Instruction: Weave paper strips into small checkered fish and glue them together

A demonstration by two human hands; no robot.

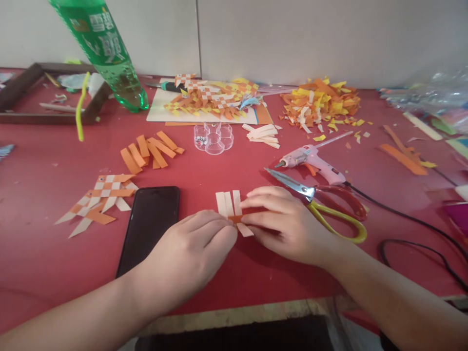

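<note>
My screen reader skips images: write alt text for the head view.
A person's left hand and right hand hold cream paper strips woven with an orange strip on a red table, between a black phone and red-and-yellow scissors.

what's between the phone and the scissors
In the head view: the left hand and right hand, their fingertips meeting on a few cream and orange paper strips.
</note>
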